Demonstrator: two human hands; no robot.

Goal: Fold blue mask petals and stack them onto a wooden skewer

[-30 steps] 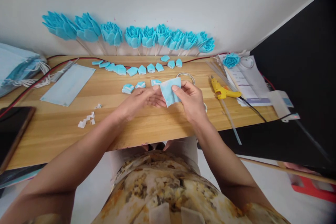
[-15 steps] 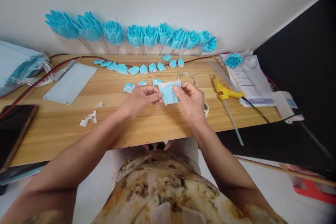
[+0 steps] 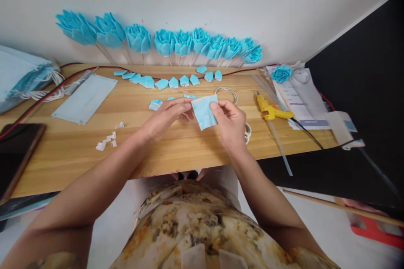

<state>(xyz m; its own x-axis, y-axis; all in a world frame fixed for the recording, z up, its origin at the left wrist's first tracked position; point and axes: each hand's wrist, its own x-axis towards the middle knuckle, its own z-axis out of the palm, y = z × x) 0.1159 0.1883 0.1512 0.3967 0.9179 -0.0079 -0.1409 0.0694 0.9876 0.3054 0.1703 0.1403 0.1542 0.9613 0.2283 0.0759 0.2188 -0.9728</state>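
A small light blue fabric square [image 3: 203,112] is held just above the wooden table [image 3: 78,151]. My right hand [image 3: 232,122] pinches its right edge between thumb and fingers. My left hand [image 3: 167,115] has its fingers closed at the square's left edge and touches it. Just behind my hands lie a few folded blue petals [image 3: 155,104], and farther back a curved row of several more petals [image 3: 176,81].
Several blue fabric flowers on sticks [image 3: 164,43] lean on the wall. A flat face mask [image 3: 85,98] and mask stack [image 3: 19,77] lie left, white scraps [image 3: 105,142] nearer. A yellow glue gun [image 3: 271,110], tape ring [image 3: 225,91] and papers [image 3: 296,96] sit right. A dark tablet [image 3: 15,151] is far left.
The blue square was turned and shifted slightly between my fingers; my left fingers closed onto its left edge. My hands stayed in the same spot.
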